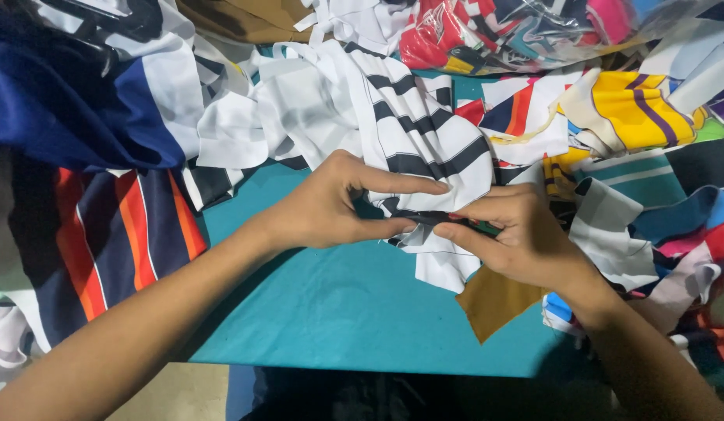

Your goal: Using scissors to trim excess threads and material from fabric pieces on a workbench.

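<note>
My left hand (338,204) and my right hand (511,234) meet over the middle of a teal table (346,304). Both pinch the lower edge of a white fabric piece with black stripes (424,132), which trails up and back across the table. My left index finger lies stretched along the cloth; the thumb presses it from below. A small dark object with a red spot sits between my right fingers and the cloth; I cannot make out what it is.
A navy, orange and white striped cloth (104,234) hangs at the left. Heaps of coloured fabric scraps (642,195) cover the right side. A brown scrap (494,304) lies under my right hand. A plastic bag of fabric (518,31) sits at the back.
</note>
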